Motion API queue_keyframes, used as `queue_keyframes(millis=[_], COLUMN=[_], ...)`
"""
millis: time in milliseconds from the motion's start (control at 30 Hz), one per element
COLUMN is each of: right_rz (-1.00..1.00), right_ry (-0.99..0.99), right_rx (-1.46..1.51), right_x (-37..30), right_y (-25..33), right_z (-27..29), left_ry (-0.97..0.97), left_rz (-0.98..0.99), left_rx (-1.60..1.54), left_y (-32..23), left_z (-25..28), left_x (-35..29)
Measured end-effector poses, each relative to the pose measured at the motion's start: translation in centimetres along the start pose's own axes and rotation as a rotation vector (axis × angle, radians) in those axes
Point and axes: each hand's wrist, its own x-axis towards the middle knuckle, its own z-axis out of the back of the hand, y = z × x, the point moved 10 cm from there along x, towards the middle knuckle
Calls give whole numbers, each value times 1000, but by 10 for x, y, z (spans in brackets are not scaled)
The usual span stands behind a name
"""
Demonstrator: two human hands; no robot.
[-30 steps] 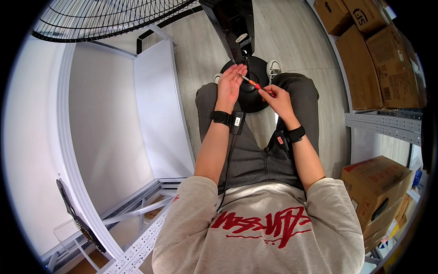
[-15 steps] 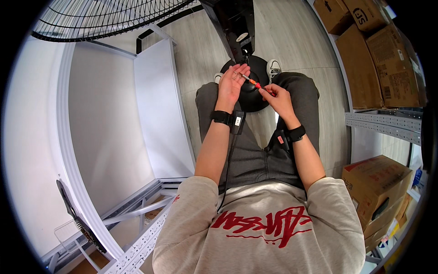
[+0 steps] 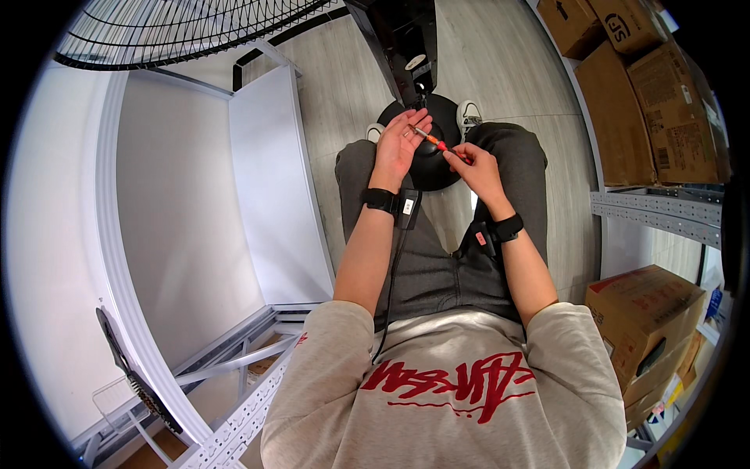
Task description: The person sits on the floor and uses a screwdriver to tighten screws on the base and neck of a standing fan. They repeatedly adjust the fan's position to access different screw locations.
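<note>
From far off I see a shiny metal shaft (image 3: 420, 133) and smooth plastic-looking handle (image 3: 442, 146) on the screwdriver (image 3: 432, 140), dull cloth trousers (image 3: 422, 273), matt cardboard boxes (image 3: 615, 117), glossy black panel (image 3: 394, 47), smooth metal beam (image 3: 656, 217)

The left forearm (image 3: 366, 254) is extended forward with a slight inward lean, and the left wrist (image 3: 384, 187) is held nearly straight. The left hand (image 3: 398, 150) is turned palm up, with its fingers (image 3: 420, 115) outstretched and angled toward the right. The right forearm (image 3: 529, 271) is directed forward and inward (at a steeper slant than the left). The right hand (image 3: 480, 173) is presented with its back upward; its thumb (image 3: 451, 157) and fingertips are closed in a pinch. The hands are positioned near each other but apart, the right one set slightly closer to the torso (image 3: 453, 344).
</note>
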Motion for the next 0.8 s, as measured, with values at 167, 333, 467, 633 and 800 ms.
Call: queue_keyframes(millis=[167,333,467,633,800], right_rz=[22,14,16,20,17], right_ry=[-10,-11,-11,-14,-15], right_rx=[-4,-12,-21,-26,-20], right_x=[0,0,0,1,1], right_y=[0,-2,-3,-4,-6], right_z=[1,0,0,-1,-1], left_ry=[-9,-26,-28,-63,-89], left_rz=[12,22,19,18,37], left_rx=[77,156,186,216,242], left_y=[3,6,6,6,6], left_z=[6,12,14,19,19], left_x=[2,4,5,5,5])
